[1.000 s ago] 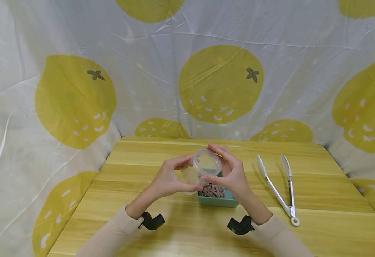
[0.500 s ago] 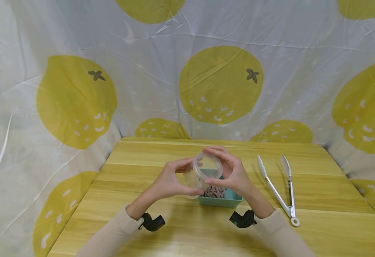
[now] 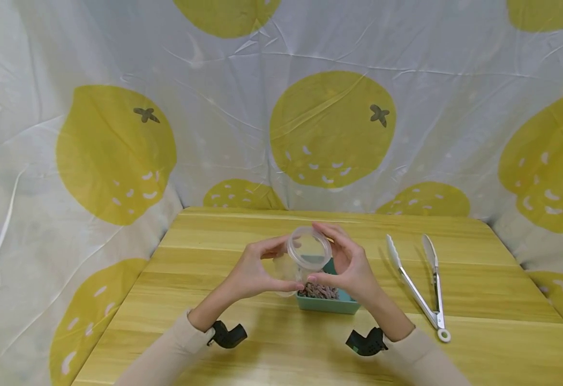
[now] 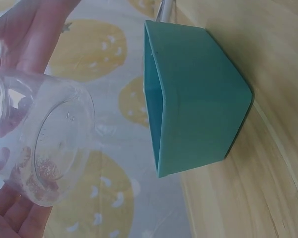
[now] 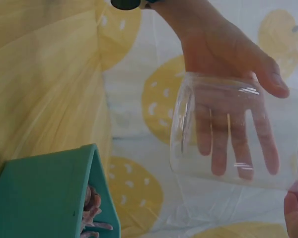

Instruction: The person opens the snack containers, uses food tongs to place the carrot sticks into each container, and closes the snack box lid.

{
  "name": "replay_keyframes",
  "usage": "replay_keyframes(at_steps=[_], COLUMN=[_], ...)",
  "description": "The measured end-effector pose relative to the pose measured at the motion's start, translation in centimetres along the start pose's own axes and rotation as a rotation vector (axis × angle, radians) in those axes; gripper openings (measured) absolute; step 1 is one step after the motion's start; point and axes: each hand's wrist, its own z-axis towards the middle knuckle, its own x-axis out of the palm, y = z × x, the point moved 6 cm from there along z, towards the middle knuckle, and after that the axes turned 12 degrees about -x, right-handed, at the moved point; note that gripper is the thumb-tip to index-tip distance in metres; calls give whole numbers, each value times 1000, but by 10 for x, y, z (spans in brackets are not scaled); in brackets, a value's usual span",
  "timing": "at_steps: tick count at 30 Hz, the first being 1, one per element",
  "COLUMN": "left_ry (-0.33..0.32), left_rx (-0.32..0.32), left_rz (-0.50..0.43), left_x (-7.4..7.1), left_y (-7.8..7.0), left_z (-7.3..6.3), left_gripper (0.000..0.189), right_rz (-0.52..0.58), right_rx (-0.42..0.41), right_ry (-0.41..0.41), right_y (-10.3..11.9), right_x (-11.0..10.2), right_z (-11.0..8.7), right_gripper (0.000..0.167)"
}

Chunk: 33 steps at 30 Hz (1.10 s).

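Note:
My left hand [image 3: 251, 272] holds the body of a clear plastic jar [image 4: 59, 139], thumb on the near side and fingers on the far side. Lying tilted, the jar [image 5: 228, 131] looks see-through with nothing inside. Its round, rimmed end [image 3: 309, 262] is held between the thumb and fingers of my right hand [image 3: 351, 262]; whether a clear lid sits there I cannot tell. Just below and behind the jar stands a teal rectangular box [image 3: 329, 305], with brownish-pink meat-like strips [image 3: 321, 291] inside, partly hidden by the jar and hands.
Metal tongs [image 3: 436, 316] with white tips lie spread on the wooden table [image 3: 204, 300], to the right of the box. A pale cloth [image 3: 223, 107] with yellow lemon prints hangs behind and at both sides. Black wrist cameras [image 3: 228, 334] sit under both wrists.
My right fingers shifted on the jar's rimmed end, drawing in and then spreading again, and that end tipped slightly. My left hand kept its hold almost still.

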Motion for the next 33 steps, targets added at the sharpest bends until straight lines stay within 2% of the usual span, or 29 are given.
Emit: replay_keyframes(at_steps=[6, 10, 16, 21, 24, 28, 33], left_ry=[0, 21, 103, 127, 107, 75, 50], left_rx=[-18, -14, 12, 23, 23, 11, 2], left_rz=[-24, -37, -63, -78, -74, -65, -49], left_x=[1, 2, 6, 7, 6, 3, 1], left_y=[1, 1, 1, 2, 3, 4, 4], left_z=[0, -1, -2, -3, -3, 0, 1], left_gripper=[84, 84, 80, 78, 77, 76, 76], right_rz=[16, 73, 138, 155, 141, 99, 67], right_rx=[2, -37, -79, -97, -95, -65, -21], right_ry=[-54, 7, 139, 183, 157, 46, -78], right_y=[-3, -3, -2, -2, -3, -3, -4], right_x=[1, 1, 1, 3, 5, 6, 7], right_z=[-2, 1, 5, 4, 3, 1, -4], right_gripper=[78, 76, 80, 83, 89, 95, 92])
